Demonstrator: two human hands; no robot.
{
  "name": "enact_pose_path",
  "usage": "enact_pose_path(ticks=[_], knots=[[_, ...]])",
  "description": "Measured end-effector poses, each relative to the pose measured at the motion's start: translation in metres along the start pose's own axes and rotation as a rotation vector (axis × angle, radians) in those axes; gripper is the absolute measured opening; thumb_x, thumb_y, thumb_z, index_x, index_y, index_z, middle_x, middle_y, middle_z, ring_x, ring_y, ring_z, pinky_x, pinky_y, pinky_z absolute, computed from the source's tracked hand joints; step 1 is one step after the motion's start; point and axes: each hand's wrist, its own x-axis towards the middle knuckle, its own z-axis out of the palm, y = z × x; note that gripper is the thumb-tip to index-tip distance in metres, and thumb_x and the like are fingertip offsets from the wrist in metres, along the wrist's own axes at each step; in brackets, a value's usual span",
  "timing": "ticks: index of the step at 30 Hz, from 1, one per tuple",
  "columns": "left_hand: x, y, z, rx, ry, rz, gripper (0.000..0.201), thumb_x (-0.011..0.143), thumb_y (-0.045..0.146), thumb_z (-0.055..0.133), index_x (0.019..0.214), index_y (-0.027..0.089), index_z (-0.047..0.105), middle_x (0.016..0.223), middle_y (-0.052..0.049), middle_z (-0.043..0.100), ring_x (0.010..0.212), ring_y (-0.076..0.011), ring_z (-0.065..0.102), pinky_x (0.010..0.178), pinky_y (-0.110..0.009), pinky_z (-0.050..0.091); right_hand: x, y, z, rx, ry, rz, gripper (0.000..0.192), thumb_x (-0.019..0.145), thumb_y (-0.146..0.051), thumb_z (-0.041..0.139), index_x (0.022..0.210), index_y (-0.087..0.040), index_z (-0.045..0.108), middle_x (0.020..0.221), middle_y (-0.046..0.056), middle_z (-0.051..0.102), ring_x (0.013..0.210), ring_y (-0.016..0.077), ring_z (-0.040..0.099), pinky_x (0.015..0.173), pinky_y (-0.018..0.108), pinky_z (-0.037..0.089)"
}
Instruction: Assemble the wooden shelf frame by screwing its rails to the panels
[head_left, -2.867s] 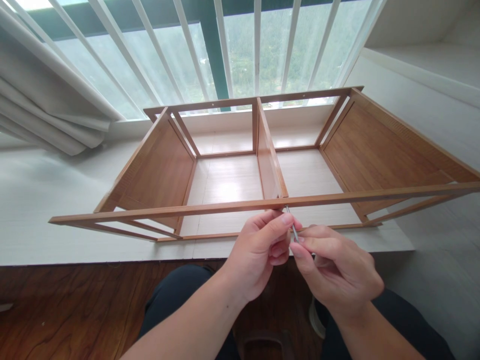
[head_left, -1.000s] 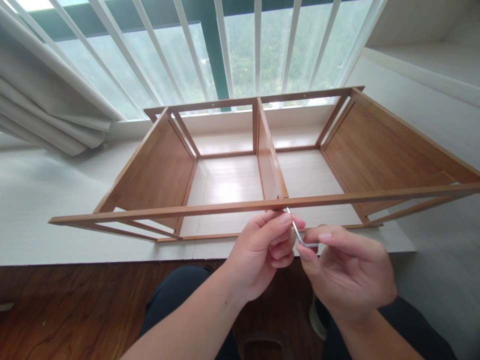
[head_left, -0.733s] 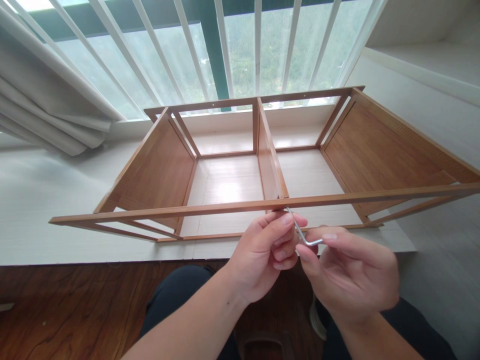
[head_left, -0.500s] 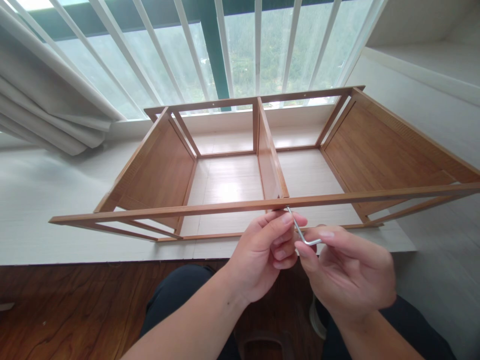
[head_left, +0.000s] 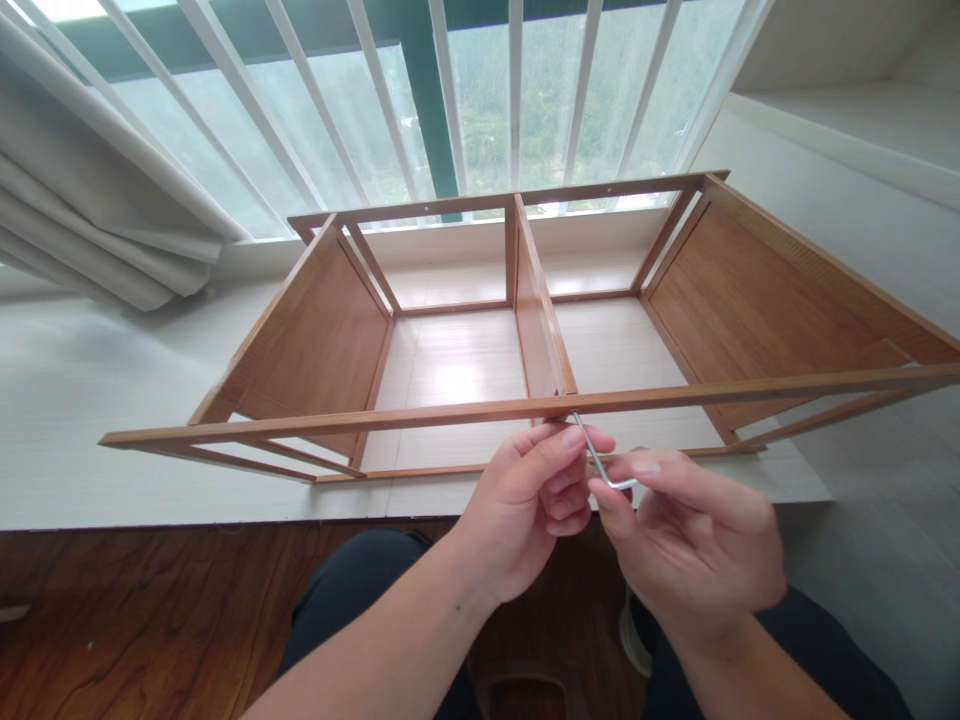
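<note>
Behind, a tall window [head_left: 480,100] crossed by white bars [head_left: 514,90], pale daylight and green hillside (hazy) beyond. Bunched white curtain [head_left: 82,220] at the left, over a wide white sill platform [head_left: 67,400]. Below, dark wooden floor [head_left: 142,620].

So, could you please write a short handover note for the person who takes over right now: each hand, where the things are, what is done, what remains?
Left hand: fingertips steady the hex key near its upper end, just under the front rail.
Right hand: pinches the key's short bent arm.
Key tip sits at the joint where the middle divider meets the front rail of the wooden shelf frame, which lies on the white ledge.
Done: frame stands assembled.
Left: whether this screw is tight cannot be seen; check it.
</note>
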Motion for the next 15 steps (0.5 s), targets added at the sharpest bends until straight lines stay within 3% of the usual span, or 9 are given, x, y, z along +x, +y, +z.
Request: enact_pose_path(ticks=[8, 15], knots=[[-0.0013, 0.001, 0.001, 0.005, -0.007, -0.005, 0.019, 0.089, 0.034, 0.077, 0.086, 0.015, 0.077, 0.059, 0.007, 0.03, 0.051, -0.0042, 0.026, 0.047, -0.016, 0.02, -0.0005, 0.0028, 0.0002, -0.002, 0.006, -0.036, 0.042, 0.082, -0.001, 0.077, 0.115, -0.024, 0.064, 0.09, 0.003, 0.078, 0.069, 0.0157, 0.072, 0.061, 0.03, 0.063], [-0.0009, 0.0007, 0.0013, 0.011, 0.005, -0.01, 0.018, 0.089, 0.033, 0.077, 0.085, 0.015, 0.077, 0.058, 0.008, 0.029, 0.051, -0.0043, 0.025, 0.047, -0.016, 0.02, -0.0008, 0.0037, 0.0017, 0.003, 0.025, -0.021, 0.037, 0.08, -0.001, 0.079, 0.109, -0.022, 0.067, 0.088, 0.003, 0.077, 0.071, 0.016, 0.073, 0.061, 0.029, 0.063]])
